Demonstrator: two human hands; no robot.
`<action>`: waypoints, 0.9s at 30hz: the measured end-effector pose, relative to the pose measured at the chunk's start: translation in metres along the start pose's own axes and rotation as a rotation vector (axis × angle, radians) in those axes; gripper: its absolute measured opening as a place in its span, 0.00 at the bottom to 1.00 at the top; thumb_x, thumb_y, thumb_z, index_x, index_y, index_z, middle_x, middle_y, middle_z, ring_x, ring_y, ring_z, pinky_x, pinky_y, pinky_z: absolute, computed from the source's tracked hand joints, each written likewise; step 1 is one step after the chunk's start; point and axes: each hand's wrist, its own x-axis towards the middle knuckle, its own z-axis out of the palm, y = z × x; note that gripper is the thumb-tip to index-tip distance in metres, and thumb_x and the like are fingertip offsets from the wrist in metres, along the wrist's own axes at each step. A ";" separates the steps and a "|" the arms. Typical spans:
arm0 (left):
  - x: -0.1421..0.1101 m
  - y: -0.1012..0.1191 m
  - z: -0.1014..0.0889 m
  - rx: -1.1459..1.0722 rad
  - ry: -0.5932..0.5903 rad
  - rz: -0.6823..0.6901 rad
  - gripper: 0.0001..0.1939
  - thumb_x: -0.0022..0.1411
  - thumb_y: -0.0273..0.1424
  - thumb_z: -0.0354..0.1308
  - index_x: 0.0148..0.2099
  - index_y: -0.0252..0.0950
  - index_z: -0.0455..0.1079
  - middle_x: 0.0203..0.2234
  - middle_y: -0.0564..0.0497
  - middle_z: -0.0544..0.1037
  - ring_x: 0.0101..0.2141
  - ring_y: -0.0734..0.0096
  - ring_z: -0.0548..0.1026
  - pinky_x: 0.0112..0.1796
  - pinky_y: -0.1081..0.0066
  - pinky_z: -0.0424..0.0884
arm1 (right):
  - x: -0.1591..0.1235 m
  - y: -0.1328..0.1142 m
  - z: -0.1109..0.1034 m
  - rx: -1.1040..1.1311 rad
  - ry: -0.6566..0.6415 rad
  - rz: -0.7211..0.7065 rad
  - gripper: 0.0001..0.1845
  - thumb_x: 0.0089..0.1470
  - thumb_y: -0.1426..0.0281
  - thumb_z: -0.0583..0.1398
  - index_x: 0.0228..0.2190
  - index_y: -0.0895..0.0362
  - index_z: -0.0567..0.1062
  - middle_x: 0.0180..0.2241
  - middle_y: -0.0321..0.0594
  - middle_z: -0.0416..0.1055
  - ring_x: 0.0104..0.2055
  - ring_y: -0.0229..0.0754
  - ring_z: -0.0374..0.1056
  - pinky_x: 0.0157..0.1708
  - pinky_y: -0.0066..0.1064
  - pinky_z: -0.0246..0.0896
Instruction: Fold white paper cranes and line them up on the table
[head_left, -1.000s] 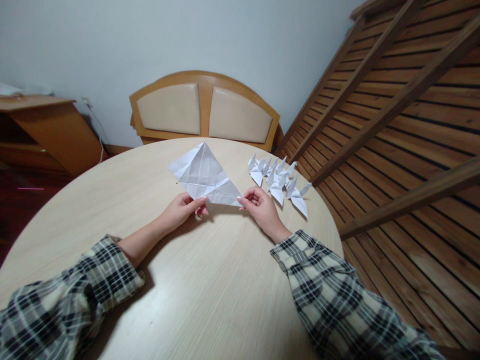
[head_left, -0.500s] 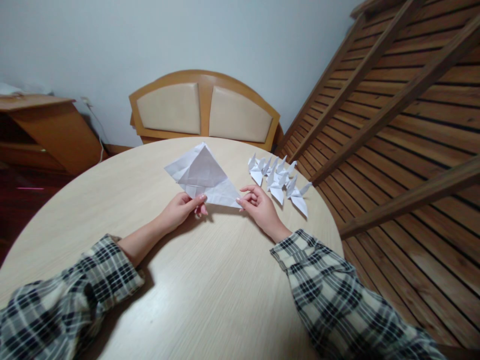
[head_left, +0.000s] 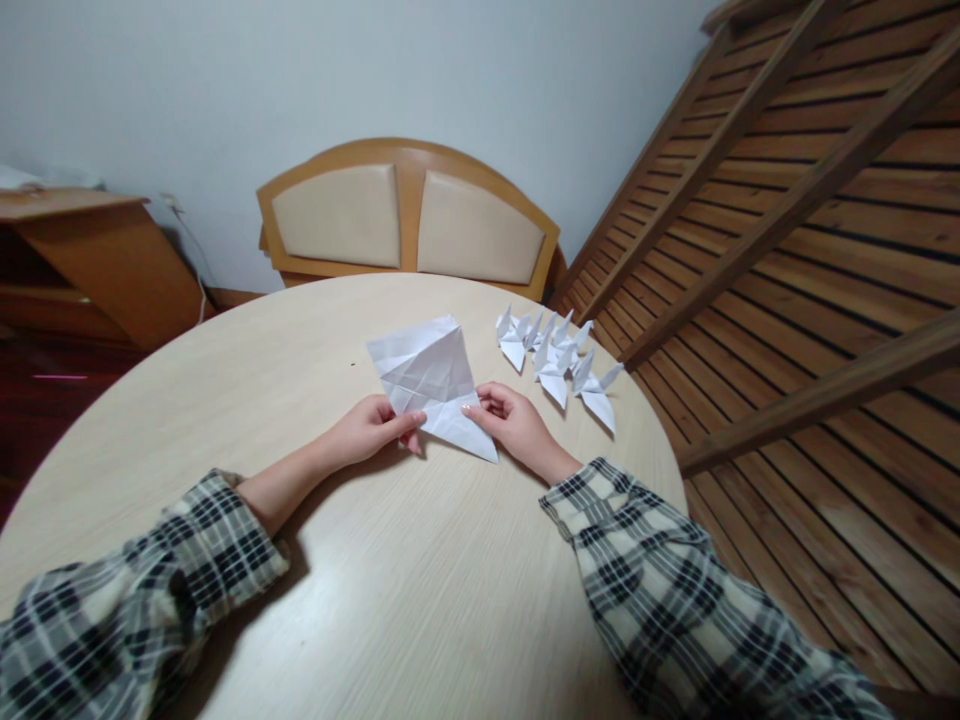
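Note:
A white sheet of folded paper, creased and roughly diamond-shaped, is held just over the round table. My left hand pinches its lower left edge, thumb on top and the other fingers curled beneath. On the right side, my right hand grips the edge with its thumb on the paper and its fingers partly behind. One pointed corner hangs down toward me between the hands. Several white paper cranes stand grouped to the right, beyond my right hand.
The pale round table fills the middle. Behind it stands a wooden headboard with cream panels against the wall. A slatted wooden structure leans at the right, and a brown desk is at the far left.
The paper has turned clockwise and shifted right and toward me. My right hand has moved from its right corner to farther up the right edge; my left hand has moved slightly right.

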 end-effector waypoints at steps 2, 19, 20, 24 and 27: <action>0.000 0.000 0.001 0.018 -0.025 0.020 0.24 0.64 0.43 0.52 0.25 0.31 0.75 0.19 0.46 0.77 0.21 0.75 0.68 0.25 0.74 0.61 | 0.000 -0.001 0.000 0.008 -0.023 -0.009 0.13 0.51 0.61 0.64 0.35 0.57 0.74 0.33 0.38 0.73 0.34 0.38 0.69 0.35 0.31 0.64; -0.001 0.000 0.005 -0.003 -0.008 0.065 0.21 0.65 0.40 0.53 0.28 0.31 0.75 0.22 0.45 0.77 0.23 0.74 0.69 0.27 0.73 0.64 | 0.002 0.003 0.003 -0.125 0.098 -0.104 0.06 0.53 0.66 0.61 0.31 0.55 0.74 0.28 0.36 0.71 0.30 0.38 0.66 0.31 0.31 0.61; -0.001 0.000 0.004 -0.002 -0.005 0.059 0.21 0.65 0.41 0.53 0.27 0.31 0.75 0.21 0.46 0.77 0.22 0.75 0.68 0.26 0.73 0.63 | 0.002 0.003 0.003 -0.108 0.098 -0.089 0.06 0.53 0.65 0.61 0.32 0.55 0.74 0.28 0.36 0.71 0.29 0.38 0.66 0.31 0.31 0.61; -0.001 0.000 0.002 -0.034 0.049 -0.004 0.24 0.64 0.44 0.54 0.25 0.31 0.75 0.16 0.49 0.71 0.18 0.77 0.61 0.20 0.74 0.56 | 0.001 0.000 0.002 0.004 0.063 -0.012 0.12 0.49 0.61 0.65 0.33 0.55 0.72 0.30 0.36 0.72 0.31 0.37 0.68 0.31 0.30 0.65; -0.001 0.002 0.000 -0.093 0.106 -0.020 0.23 0.63 0.44 0.55 0.24 0.32 0.74 0.17 0.48 0.73 0.19 0.76 0.64 0.22 0.74 0.59 | -0.001 -0.001 0.002 0.109 -0.034 0.072 0.15 0.48 0.60 0.66 0.34 0.56 0.72 0.32 0.38 0.74 0.30 0.37 0.70 0.30 0.30 0.69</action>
